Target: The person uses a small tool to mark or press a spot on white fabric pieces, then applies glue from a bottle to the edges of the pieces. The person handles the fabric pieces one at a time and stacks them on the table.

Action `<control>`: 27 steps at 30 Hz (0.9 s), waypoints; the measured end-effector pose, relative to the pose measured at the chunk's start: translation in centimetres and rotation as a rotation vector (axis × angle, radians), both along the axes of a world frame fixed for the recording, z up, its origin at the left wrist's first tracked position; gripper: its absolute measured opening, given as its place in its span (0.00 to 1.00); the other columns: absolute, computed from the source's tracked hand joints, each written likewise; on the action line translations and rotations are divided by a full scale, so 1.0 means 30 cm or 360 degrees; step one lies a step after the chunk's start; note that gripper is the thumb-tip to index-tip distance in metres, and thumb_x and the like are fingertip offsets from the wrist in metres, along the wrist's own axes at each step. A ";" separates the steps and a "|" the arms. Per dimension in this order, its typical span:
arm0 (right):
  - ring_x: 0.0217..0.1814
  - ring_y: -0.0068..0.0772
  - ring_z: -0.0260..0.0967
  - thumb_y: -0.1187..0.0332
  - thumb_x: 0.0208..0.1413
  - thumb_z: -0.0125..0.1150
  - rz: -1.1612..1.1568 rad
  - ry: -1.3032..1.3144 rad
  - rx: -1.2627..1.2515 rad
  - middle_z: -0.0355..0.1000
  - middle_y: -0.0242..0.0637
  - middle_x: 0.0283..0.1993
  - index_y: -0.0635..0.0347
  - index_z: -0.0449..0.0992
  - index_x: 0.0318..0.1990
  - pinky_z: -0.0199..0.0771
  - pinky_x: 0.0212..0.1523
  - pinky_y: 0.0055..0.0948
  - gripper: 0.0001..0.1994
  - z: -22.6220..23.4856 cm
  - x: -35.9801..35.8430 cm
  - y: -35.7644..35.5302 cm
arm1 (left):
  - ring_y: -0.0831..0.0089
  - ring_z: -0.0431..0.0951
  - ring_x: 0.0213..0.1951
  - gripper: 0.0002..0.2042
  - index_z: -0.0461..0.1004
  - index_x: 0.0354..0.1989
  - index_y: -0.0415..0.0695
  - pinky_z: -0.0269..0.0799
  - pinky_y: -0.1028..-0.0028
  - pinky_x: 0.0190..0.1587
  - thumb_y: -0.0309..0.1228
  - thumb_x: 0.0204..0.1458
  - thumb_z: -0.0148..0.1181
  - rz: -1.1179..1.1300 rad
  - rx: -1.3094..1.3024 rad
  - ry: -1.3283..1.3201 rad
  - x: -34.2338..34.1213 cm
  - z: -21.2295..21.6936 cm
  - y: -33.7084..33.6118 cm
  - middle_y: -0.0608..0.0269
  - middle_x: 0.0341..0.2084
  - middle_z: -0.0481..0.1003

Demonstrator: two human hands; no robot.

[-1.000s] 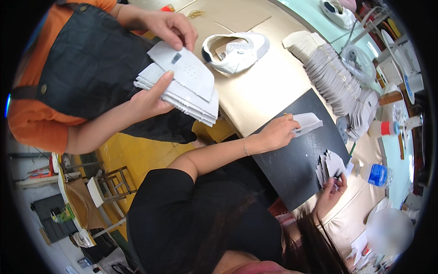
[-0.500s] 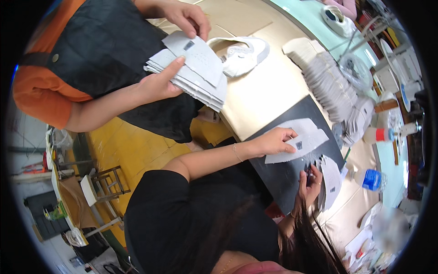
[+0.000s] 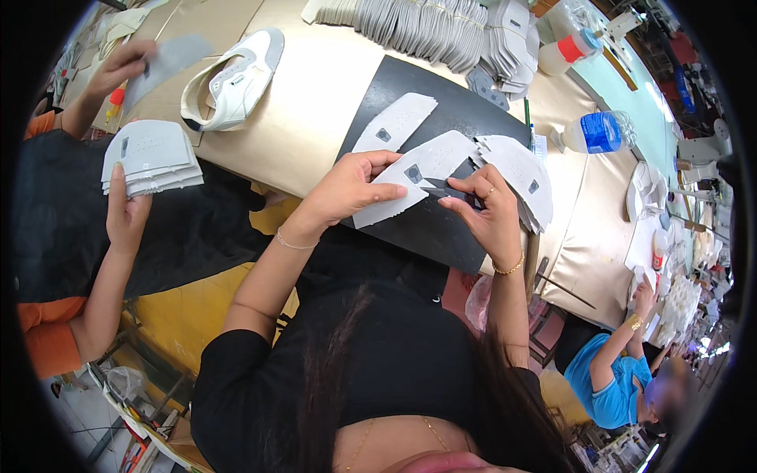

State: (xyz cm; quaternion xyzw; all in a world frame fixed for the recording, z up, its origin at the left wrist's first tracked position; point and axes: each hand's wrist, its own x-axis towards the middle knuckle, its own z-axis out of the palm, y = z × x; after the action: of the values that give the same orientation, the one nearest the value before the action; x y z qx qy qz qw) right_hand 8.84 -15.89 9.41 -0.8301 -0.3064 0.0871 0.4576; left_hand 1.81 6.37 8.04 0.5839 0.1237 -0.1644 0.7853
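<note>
My left hand (image 3: 355, 186) pinches the near-left part of a light grey shoe piece (image 3: 441, 155) with a small dark patch and a ragged edge. My right hand (image 3: 490, 206) grips a small dark pointed tool, which looks like thread snips (image 3: 436, 189); its tip is at the piece close to the dark patch. The fingers hide part of the tool. Another grey shoe piece (image 3: 406, 120) lies just beyond on the black board (image 3: 378, 93). To the right, a fanned stack of similar pieces (image 3: 527, 175) sits beside my right hand.
A white shoe (image 3: 236, 83) stands at the left of the table. Long rows of stacked grey pieces (image 3: 426, 27) lie at the back. Two bottles (image 3: 561, 54) (image 3: 599, 132) stand at the right. A co-worker in orange holds similar pieces (image 3: 151, 155) at left; another person in blue (image 3: 607, 378) is at right.
The view has swung round to the right. My right hand has brought the pointed tool up to the piece in my left hand. The co-worker's one hand has lifted a piece off their stack.
</note>
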 end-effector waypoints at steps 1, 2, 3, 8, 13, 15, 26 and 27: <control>0.26 0.27 0.62 0.69 0.39 0.73 0.0041 -0.0002 -0.0016 0.64 0.33 0.27 0.61 0.79 0.36 0.64 0.27 0.25 0.14 0.002 0.006 -0.001 | 0.82 0.74 0.38 0.20 0.69 0.51 0.32 0.70 0.81 0.41 0.21 0.48 0.61 -0.0044 -0.0009 0.0007 0.001 0.005 0.001 0.62 0.39 0.76; 0.26 0.28 0.62 0.68 0.39 0.73 0.0087 0.0007 -0.0024 0.64 0.33 0.27 0.61 0.79 0.36 0.64 0.28 0.25 0.14 0.005 0.013 -0.003 | 0.81 0.74 0.39 0.20 0.69 0.52 0.32 0.70 0.81 0.42 0.21 0.48 0.61 -0.0085 -0.0014 0.0020 0.003 0.009 0.003 0.62 0.40 0.76; 0.27 0.28 0.63 0.68 0.39 0.72 0.0136 0.0016 -0.0030 0.64 0.33 0.28 0.61 0.79 0.36 0.64 0.28 0.25 0.14 0.007 0.020 -0.006 | 0.81 0.74 0.39 0.20 0.69 0.52 0.31 0.70 0.81 0.43 0.20 0.48 0.60 -0.0123 -0.0018 0.0033 0.003 0.014 0.005 0.61 0.40 0.76; 0.29 0.26 0.64 0.68 0.40 0.72 0.0317 0.0186 -0.0036 0.66 0.31 0.29 0.61 0.80 0.35 0.65 0.31 0.23 0.13 0.009 0.037 -0.023 | 0.80 0.74 0.41 0.25 0.65 0.56 0.32 0.70 0.79 0.46 0.18 0.47 0.60 -0.0240 -0.0047 0.0039 0.005 0.036 0.010 0.60 0.41 0.76; 0.32 0.22 0.67 0.71 0.39 0.73 0.0381 0.0252 0.0027 0.69 0.30 0.31 0.63 0.80 0.34 0.65 0.33 0.20 0.12 0.005 0.034 -0.026 | 0.80 0.73 0.41 0.29 0.61 0.60 0.34 0.69 0.80 0.46 0.18 0.46 0.60 -0.0301 -0.0151 -0.0013 0.005 0.054 0.004 0.59 0.41 0.76; 0.33 0.23 0.68 0.71 0.39 0.73 0.0392 0.0246 0.0052 0.69 0.30 0.31 0.63 0.80 0.33 0.66 0.34 0.20 0.12 0.007 0.034 -0.027 | 0.81 0.73 0.41 0.30 0.61 0.61 0.35 0.69 0.81 0.45 0.18 0.46 0.61 -0.0331 -0.0170 0.0025 0.004 0.059 0.009 0.59 0.41 0.76; 0.33 0.22 0.66 0.77 0.44 0.68 -0.0205 0.0101 0.0721 0.68 0.33 0.33 0.63 0.75 0.34 0.68 0.33 0.21 0.09 -0.048 -0.006 -0.053 | 0.82 0.75 0.37 0.26 0.65 0.56 0.33 0.71 0.81 0.42 0.20 0.47 0.63 -0.0254 -0.0098 0.0035 0.000 0.052 -0.003 0.60 0.38 0.77; 0.32 0.21 0.65 0.77 0.47 0.67 -0.0311 0.0278 0.0876 0.66 0.33 0.35 0.62 0.73 0.37 0.67 0.33 0.20 0.10 -0.058 -0.016 -0.056 | 0.81 0.75 0.37 0.24 0.66 0.55 0.33 0.71 0.81 0.42 0.21 0.47 0.63 -0.0236 -0.0069 0.0067 -0.001 0.053 -0.005 0.60 0.38 0.77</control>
State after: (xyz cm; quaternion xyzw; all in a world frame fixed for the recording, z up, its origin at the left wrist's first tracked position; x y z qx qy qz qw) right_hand 8.36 -17.58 7.68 -0.6897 -0.1968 0.0275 0.6963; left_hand 1.78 6.21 9.64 0.5708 0.0930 -0.2371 0.7806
